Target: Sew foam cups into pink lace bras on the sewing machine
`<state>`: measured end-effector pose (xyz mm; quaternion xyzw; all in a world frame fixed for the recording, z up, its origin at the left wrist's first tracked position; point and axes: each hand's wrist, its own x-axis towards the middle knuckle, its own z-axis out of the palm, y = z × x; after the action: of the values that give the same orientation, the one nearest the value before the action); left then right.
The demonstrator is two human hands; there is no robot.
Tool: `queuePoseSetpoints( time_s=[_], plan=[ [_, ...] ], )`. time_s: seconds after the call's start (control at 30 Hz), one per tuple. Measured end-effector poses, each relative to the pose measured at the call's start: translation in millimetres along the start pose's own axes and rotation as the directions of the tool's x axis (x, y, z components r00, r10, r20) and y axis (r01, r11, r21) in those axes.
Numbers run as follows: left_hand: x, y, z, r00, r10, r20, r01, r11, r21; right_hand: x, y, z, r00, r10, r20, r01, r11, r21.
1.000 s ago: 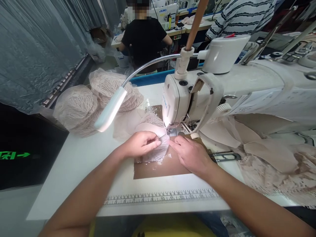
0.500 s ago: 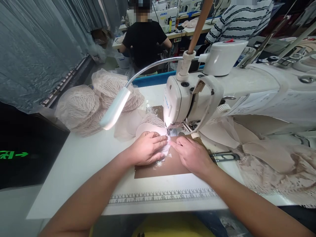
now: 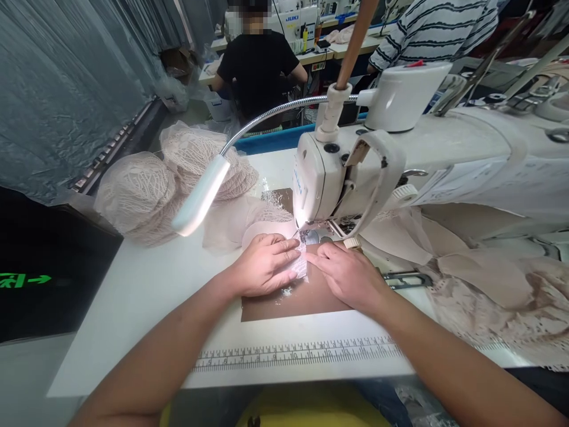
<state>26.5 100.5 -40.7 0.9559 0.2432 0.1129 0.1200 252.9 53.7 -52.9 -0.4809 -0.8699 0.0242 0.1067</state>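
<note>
My left hand (image 3: 269, 265) lies flat with fingers stretched over a pale pink lace piece (image 3: 301, 268), pressing it on the brown plate (image 3: 275, 309). Its smooth, rounded pale part (image 3: 267, 229) reaches out behind that hand. My right hand (image 3: 344, 270) rests on the plate just right of the lace; its index finger stretches to the lace edge, the other fingers bend loosely, and the thumb is hidden. Right beyond my fingertips stands the sewing machine head (image 3: 309, 181), whose needle area (image 3: 303, 228) is over the lace's far end.
Stacked lace cups (image 3: 137, 190) sit at the table's left. A lit lamp (image 3: 202, 196) hangs over that side. More pale fabric pieces (image 3: 484, 273) lie at the right. A printed ruler scale (image 3: 293, 354) runs along the front edge. Two people sit beyond the machine.
The lace between my hands has turned slightly, its near end swinging to the right. My hands have stayed almost in place. The camera view has shifted slightly.
</note>
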Motion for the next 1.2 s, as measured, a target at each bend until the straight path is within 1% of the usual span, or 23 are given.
queuePoseSetpoints(
  time_s=[0.23,0.4,0.53,0.67,0.93,1.07,1.2],
  plan=[
    [-4,0,-2.5,0.999,0.045,0.015,-0.044,0.998,-0.050,-4,4,-6,0.989,-0.148,0.011,0.145,0.981,0.125],
    [-5,0,-0.6,0.998,0.068,0.011,-0.067,0.995,-0.070,-5,9,-1,0.965,-0.255,-0.052,0.261,0.951,0.164],
    [-5,0,0.1,0.996,0.088,0.028,-0.087,0.995,-0.051,-7,12,0,0.953,-0.285,-0.106,0.302,0.928,0.217],
    [-5,0,-0.3,0.993,0.106,0.047,-0.104,0.994,-0.038,-7,10,-4,0.952,-0.281,-0.120,0.303,0.920,0.248],
    [-5,-2,-1.6,0.990,0.128,0.062,-0.128,0.992,0.004,-8,8,-8,0.966,-0.252,-0.056,0.258,0.928,0.270],
    [-4,-1,-2.5,0.985,0.154,0.071,-0.155,0.988,0.011,-8,8,-9,0.978,-0.204,-0.041,0.207,0.929,0.306],
    [-4,-1,-3.2,0.985,0.153,0.080,-0.154,0.988,0.014,-8,7,-9,0.985,-0.159,-0.061,0.171,0.915,0.366]
  ],
)
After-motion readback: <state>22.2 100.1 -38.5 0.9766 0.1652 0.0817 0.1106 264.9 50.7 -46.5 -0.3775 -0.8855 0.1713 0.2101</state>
